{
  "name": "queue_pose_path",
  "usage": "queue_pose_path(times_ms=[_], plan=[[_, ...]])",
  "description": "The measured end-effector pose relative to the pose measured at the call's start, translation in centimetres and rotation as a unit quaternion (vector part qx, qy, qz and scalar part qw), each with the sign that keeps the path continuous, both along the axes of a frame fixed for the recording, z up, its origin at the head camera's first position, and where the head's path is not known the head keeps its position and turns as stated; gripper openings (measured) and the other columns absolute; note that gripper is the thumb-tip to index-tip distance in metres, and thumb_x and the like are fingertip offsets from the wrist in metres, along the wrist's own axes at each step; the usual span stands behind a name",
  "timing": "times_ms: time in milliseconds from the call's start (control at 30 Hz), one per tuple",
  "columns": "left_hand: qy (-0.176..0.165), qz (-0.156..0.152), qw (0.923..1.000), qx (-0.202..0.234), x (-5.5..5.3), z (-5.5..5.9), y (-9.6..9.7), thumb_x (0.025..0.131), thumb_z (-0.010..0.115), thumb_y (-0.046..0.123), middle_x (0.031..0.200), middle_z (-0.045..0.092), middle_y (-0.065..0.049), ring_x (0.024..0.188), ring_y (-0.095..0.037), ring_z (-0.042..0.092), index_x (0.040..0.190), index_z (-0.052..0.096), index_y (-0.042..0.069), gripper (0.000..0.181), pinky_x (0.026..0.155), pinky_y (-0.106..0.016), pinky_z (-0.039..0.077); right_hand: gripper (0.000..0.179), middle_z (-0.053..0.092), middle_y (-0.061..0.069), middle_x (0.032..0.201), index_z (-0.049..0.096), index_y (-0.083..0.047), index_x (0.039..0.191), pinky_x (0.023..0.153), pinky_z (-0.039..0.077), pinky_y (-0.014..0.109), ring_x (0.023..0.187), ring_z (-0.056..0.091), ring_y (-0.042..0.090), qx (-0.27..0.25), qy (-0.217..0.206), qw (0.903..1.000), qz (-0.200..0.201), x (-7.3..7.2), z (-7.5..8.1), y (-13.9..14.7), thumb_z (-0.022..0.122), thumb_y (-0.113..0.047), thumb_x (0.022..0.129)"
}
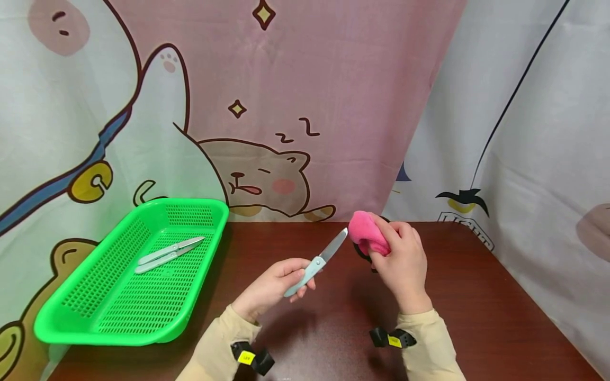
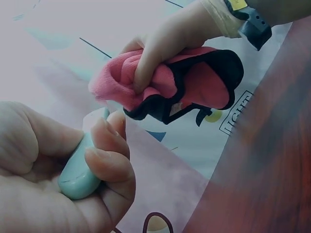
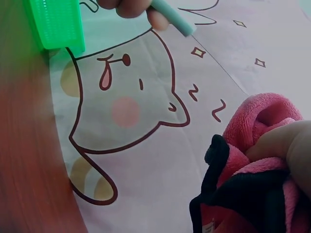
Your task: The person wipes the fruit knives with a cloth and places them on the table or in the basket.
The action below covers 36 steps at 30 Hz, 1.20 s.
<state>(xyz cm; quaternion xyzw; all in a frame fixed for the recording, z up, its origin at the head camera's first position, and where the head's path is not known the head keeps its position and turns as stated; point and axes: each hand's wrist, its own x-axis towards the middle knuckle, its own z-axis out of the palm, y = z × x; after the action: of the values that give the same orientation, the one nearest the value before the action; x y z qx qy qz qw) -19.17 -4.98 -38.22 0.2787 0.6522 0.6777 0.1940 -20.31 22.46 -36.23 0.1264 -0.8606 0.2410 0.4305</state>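
My left hand [image 1: 276, 283] grips a folding knife [image 1: 310, 275] by its pale blue-green handle, the blade unfolded and pointing up to the right. In the left wrist view the fingers curl round the handle [image 2: 80, 170]. Bunched in my right hand [image 1: 402, 259] is a pink cloth [image 1: 366, 233] with black edging, pinched between thumb and fingers. The knife's tip comes right up beside the cloth in the head view. In the right wrist view the cloth's folds [image 3: 262, 116] and dark trim show under the thumb.
A green plastic basket [image 1: 186, 312] with perforated walls stands at the left of the dark wooden table [image 1: 476, 307]. Inside it lie two similar knives [image 1: 169, 254], unfolded. A printed curtain [image 1: 352, 106] hangs behind the table and along its sides.
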Motion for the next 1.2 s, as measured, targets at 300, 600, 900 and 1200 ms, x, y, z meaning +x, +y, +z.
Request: queue_pose_path(times_ms=[300, 600, 900, 1200], plan=[[0.011, 0.023, 0.9996, 0.014, -0.4, 0.3, -0.7, 0.105, 0.046, 0.01, 0.088, 0.063, -0.006, 0.067, -0.013, 0.051, 0.123, 0.059, -0.006, 0.027, 0.056, -0.02, 0.043, 0.059, 0.058, 0.017, 0.098, 0.069, -0.015, 0.125, 0.064, 0.045, 0.047, 0.091, 0.052, 0.034, -0.023, 0.021, 0.9995, 0.004, 0.5, 0.6, 0.3, 0.078, 0.0, 0.069], [-0.004, 0.045, 0.9987, 0.025, -0.7, 0.4, -1.0, 0.105, 0.046, 0.01, 0.09, 0.063, -0.008, 0.067, -0.013, 0.052, 0.124, 0.058, -0.006, 0.028, 0.056, -0.02, 0.043, 0.058, 0.059, 0.014, 0.096, 0.069, -0.015, 0.124, 0.067, 0.046, 0.049, 0.09, 0.054, 0.033, -0.013, 0.038, 0.9984, 0.039, 0.9, 0.8, -1.1, 0.079, -0.005, 0.068], [-0.009, 0.05, 0.9982, 0.031, -0.8, -0.1, -0.9, 0.105, 0.045, 0.01, 0.09, 0.063, -0.007, 0.067, -0.012, 0.052, 0.124, 0.055, -0.01, 0.029, 0.058, -0.02, 0.044, 0.062, 0.06, 0.012, 0.1, 0.07, -0.015, 0.123, 0.064, 0.051, 0.044, 0.089, 0.055, 0.03, 0.039, 0.025, 0.995, 0.088, 1.1, -0.1, -3.8, 0.086, -0.008, 0.064], [-0.014, 0.035, 0.999, 0.022, -0.6, -0.4, -0.4, 0.105, 0.045, 0.009, 0.09, 0.063, -0.007, 0.067, -0.012, 0.052, 0.123, 0.055, -0.008, 0.026, 0.058, -0.02, 0.044, 0.063, 0.061, 0.012, 0.099, 0.071, -0.016, 0.121, 0.062, 0.053, 0.04, 0.086, 0.056, 0.029, 0.067, 0.016, 0.9928, 0.098, 0.7, -1.5, -5.1, 0.092, -0.013, 0.061]])
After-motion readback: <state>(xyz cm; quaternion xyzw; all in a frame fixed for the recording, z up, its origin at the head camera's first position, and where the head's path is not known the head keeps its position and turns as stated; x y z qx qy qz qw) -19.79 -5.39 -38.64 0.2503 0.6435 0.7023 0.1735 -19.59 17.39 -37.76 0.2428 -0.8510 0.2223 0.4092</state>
